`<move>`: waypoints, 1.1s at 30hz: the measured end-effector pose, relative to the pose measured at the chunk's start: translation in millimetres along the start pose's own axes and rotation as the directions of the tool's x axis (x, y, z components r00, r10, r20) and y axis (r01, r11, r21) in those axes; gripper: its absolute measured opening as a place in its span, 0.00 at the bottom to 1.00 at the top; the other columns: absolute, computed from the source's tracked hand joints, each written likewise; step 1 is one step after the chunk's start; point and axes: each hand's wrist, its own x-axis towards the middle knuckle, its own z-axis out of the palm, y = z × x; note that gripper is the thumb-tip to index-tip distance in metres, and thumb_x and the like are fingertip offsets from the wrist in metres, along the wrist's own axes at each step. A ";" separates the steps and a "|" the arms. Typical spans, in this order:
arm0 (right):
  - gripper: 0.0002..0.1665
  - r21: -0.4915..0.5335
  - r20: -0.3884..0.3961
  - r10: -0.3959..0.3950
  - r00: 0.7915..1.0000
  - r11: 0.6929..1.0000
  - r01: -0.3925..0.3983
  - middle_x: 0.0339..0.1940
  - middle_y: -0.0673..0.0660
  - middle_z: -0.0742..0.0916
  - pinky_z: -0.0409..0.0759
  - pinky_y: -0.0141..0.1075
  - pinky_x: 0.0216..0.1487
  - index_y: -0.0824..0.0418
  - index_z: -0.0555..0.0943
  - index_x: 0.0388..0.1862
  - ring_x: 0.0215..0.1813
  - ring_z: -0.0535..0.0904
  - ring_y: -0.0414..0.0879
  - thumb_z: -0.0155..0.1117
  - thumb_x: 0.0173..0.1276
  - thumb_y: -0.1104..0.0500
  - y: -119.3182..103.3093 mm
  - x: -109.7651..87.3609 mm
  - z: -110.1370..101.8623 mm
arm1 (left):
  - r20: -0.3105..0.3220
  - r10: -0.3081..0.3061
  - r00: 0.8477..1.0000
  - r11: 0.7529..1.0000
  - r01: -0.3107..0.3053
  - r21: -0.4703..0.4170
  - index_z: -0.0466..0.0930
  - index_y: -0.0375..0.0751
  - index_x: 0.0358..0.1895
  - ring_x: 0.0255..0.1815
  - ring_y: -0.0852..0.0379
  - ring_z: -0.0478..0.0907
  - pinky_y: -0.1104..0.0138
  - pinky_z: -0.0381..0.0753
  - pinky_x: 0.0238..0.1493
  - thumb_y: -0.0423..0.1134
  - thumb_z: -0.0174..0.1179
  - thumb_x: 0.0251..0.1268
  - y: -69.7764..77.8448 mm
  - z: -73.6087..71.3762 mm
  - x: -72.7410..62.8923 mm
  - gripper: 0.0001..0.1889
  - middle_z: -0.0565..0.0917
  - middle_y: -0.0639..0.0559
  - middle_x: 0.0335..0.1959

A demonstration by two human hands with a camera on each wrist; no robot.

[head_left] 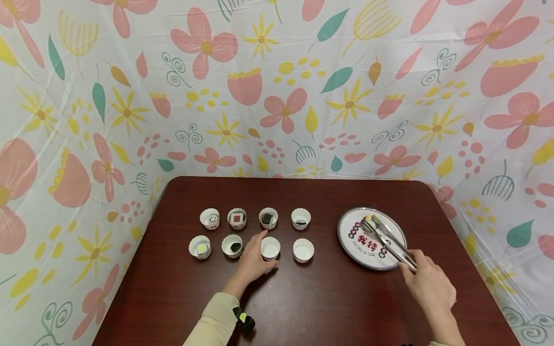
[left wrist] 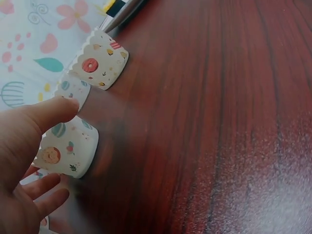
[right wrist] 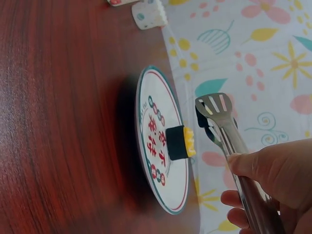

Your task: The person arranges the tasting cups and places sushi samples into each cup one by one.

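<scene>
My left hand [head_left: 251, 263] holds a white paper cup [head_left: 270, 249] in the front row, thumb at its near side and forefinger at its far side. Printed doughnuts and leaves show on the cup in the left wrist view; inside, it looks bare. In my right hand [head_left: 431, 284] is a pair of metal tongs [right wrist: 243, 187] with slotted heads, pointing over a round plate [head_left: 351, 246] with red lettering. On that plate sits a sushi piece [right wrist: 176, 143], wrapped in black with a yellow top. The tongs' heads stand parted, above the sushi piece and apart from it.
Left of the plate, several paper cups stand in two rows. Small sushi-like pieces lie in the back-row cups [head_left: 209, 219] and the two front-left cups [head_left: 200, 248]. Another bare cup [head_left: 303, 251] stands at the front right. Flowered cloth [head_left: 259, 96] hangs behind the table.
</scene>
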 end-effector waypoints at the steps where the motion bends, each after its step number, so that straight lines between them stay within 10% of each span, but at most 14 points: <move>1: 0.21 0.002 -0.003 -0.003 1.000 1.000 0.003 0.33 0.67 0.81 0.66 0.56 0.20 0.59 0.75 0.46 0.31 0.75 0.69 0.67 0.54 0.56 -1.2 -0.2 0.8 | -0.008 0.005 1.000 1.000 -0.005 0.000 0.59 0.47 0.68 0.60 0.48 0.68 0.52 0.71 0.53 0.47 0.74 0.38 -0.9 0.8 0.3 0.48 0.69 0.49 0.62; 33: 0.23 0.030 -0.043 -0.216 0.975 0.976 0.218 0.31 0.65 0.83 0.68 0.53 0.20 0.59 0.76 0.45 0.31 0.78 0.66 0.70 0.48 0.58 -55.0 1.7 12.3 | -0.102 0.039 0.994 0.998 -0.044 -0.052 0.70 0.43 0.59 0.50 0.48 0.76 0.54 0.74 0.48 0.41 0.73 0.39 -10.2 6.5 0.3 0.37 0.77 0.47 0.52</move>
